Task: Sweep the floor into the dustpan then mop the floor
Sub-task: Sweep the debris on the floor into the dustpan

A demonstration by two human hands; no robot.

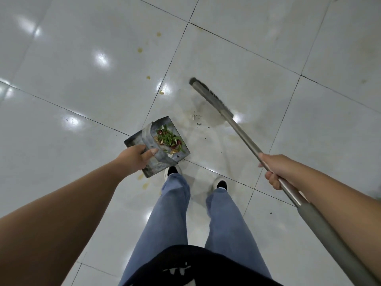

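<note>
We stand on a glossy grey tiled floor [86, 48], looking down past our blue trousers [175, 213] and two white-and-black shoes [172, 172]. Our left hand [137, 156] grips the metal strap handle of the dustpan [153, 162], fingers [151, 152] curled over the band with the thumb side hidden beneath. The dustpan sits at about 11 o'clock from our feet, just beyond the left shoe, and holds a heap of green, red and pale scraps [169, 139] in its open tray. Whether it rests on the tile or is lifted a little, we cannot tell.

Our right hand [274, 170] wraps round the metal broom handle [245, 139], fingers pressed together and curled about the shaft. The handle runs from the lower right up toward 12 o'clock, ending in the long broom head [210, 98], bristles toward the far side. Between broom head and dustpan lie dark crumbs [199, 123] and a dull smear. Yellowish spots [140, 50] dot the floor further out toward 11 o'clock, with more beside the left shoe.
</note>
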